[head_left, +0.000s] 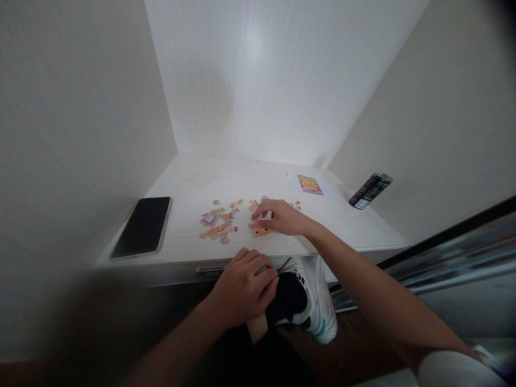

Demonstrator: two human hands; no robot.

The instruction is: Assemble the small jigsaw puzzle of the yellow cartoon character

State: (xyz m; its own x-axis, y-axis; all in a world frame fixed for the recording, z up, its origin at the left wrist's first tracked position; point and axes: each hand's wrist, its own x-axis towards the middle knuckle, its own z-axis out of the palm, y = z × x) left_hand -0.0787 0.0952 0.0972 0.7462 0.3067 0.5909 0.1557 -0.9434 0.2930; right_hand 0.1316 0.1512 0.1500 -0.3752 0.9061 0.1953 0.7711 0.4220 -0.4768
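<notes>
My right hand (pixel 280 216) reaches over the white desk top, thumb and fingertips closed together at a small pinkish puzzle piece, mostly hidden by the fingers. Just below it lies a yellow joined part of the jigsaw (pixel 261 232) with dark dots like eyes. More puzzle pieces (pixel 253 205) show behind the fingers, and a few stick out beyond the knuckles. To the left spreads a pile of loose orange, purple and grey puzzle pieces (pixel 217 220). My left hand (pixel 248 285) is in front of the desk edge, fingers curled near the lower leg; a greyish sliver shows between them, too unclear to name.
A dark-screened tablet (pixel 143 226) lies on the left of the desk (pixel 185 247). At the back right is a picture card (pixel 310 185) on white paper. A black can (pixel 370 191) stands by the right wall. Below the edge are a drawer handle (pixel 209 270) and a white shoe (pixel 322 306).
</notes>
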